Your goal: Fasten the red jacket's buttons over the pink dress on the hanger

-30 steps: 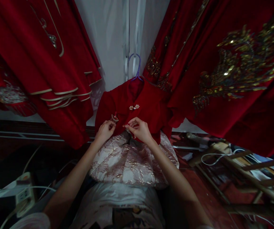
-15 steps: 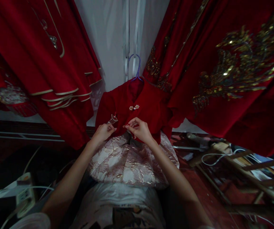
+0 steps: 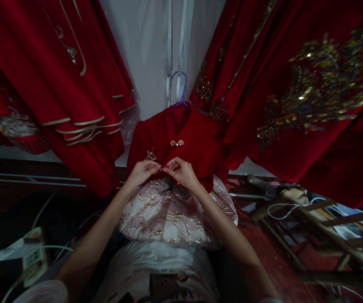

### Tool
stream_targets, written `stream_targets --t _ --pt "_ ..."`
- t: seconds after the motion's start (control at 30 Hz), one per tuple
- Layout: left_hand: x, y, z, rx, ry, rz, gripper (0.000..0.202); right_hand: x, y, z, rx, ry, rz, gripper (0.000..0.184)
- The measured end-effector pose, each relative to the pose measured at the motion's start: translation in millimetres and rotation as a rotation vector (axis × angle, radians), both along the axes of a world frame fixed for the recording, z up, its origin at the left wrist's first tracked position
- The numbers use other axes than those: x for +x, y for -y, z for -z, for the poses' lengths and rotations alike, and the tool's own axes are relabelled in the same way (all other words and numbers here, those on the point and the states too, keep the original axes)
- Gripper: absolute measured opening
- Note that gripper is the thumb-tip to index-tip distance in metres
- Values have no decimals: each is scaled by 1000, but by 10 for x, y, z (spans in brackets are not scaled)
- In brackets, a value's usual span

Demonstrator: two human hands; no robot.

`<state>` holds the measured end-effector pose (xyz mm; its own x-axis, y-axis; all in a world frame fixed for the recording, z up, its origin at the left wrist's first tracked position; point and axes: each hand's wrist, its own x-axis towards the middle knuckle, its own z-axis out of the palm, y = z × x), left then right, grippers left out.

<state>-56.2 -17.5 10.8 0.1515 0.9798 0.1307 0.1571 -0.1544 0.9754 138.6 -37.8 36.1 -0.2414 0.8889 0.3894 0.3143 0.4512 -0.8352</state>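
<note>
One small fastener loop (image 3: 163, 169) lies at seven o'clock from the beaded clasp (image 3: 177, 143) on the red jacket (image 3: 197, 136). Right hand (image 3: 181, 173) pinches it; left hand (image 3: 144, 171) narrowed beside it, grip unconfirmed. Judged light, fragile, on soft cloth: best held by its ends.
</note>
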Motion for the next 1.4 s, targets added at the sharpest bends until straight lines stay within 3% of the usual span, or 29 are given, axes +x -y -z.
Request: stream_targets --t 0.13,0.33,0.6,0.7,0.87,1.03,1.27,1.4 --pt "115 -7 27 95 23 -47 37 -54 -42 78 19 -35 56 17" --pt "119 114 22 85 22 2 39 -43 -80 177 34 -16 89 15" --pt "144 173 59 119 -13 -34 32 -28 -83 197 35 8 88 15" --pt "90 100 67 233 -138 -109 27 -10 -85 169 33 6 93 17" --pt "-53 -209 86 435 -405 -447 31 -3 -89 137 32 10 105 18" --pt "-82 -436 94 470 -513 -434 16 11 -96 160 41 5 94 17" --pt "-13 -295 -47 507 -259 -518 17 -90 -186 32 44 -30 108 17" --pt "10 -247 -98 500 -175 -401 18 -273 -340 -59 57 -70 112 15"
